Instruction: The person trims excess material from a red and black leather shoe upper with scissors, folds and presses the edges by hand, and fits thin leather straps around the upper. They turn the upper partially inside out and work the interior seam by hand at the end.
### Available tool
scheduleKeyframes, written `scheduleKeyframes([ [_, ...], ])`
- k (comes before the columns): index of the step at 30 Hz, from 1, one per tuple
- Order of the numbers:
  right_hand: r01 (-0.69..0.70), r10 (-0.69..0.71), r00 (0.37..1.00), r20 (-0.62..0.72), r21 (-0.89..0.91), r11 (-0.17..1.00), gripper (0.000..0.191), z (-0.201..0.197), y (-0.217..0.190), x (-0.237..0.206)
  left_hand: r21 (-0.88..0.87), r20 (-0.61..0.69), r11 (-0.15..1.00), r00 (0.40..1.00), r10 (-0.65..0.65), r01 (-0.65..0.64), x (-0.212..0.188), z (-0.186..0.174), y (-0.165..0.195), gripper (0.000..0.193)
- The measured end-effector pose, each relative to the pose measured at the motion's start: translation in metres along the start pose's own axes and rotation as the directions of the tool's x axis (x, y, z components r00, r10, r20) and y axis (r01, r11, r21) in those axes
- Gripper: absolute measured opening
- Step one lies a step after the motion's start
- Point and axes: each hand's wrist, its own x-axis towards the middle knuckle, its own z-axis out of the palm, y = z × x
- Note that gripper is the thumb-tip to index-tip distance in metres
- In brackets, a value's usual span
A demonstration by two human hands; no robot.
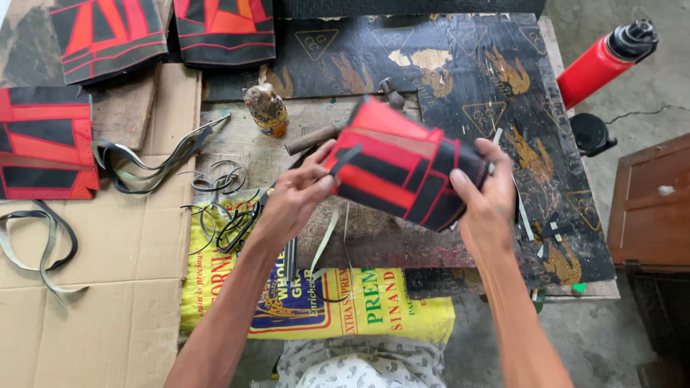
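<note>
Flat red-and-black stitched leather panel (43, 144) lies far left on cardboard sheet (108, 302), two more panels (100, 32) at top – finished-looking pieces, set apart. Loose grey-black strap offcuts (154, 162) beside them. Glue-smeared small bottle (267, 109) stands on counter (503, 79). Left hand (295, 195) – grip pinched shut on thin dark strip at edge of folded red-and-black leather piece (402, 169). Right hand (489, 201) – grip closed round piece's far end, holding it above counter. Piece appears assembled, seemingly edge finishing left. Red cylinder (600, 65) far right.
</note>
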Motion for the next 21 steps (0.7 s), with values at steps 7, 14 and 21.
scheduleKeyframes([
  [7, -0.043, 0.055, 0.994, 0.096, -0.118, 0.992, 0.089, 0.017, -0.025, -0.055, 0.859, -0.039, 0.512, 0.997, 0.071, -0.003, -0.075, 0.027, 0.076, 0.011],
  [14, -0.026, 0.033, 0.977, 0.21, -0.039, 0.999, 0.073, 0.005, 0.003, -0.07, 0.557, 0.177, 0.83, 0.98, -0.094, -0.021, -0.163, 0.087, 0.164, 0.015],
  [21, -0.092, 0.08, 0.988, 0.129, 0.092, 0.991, 0.037, 0.007, 0.014, -0.078, 0.674, 0.121, 0.722, 0.988, 0.101, -0.156, -0.109, 0.12, 0.098, 0.009],
])
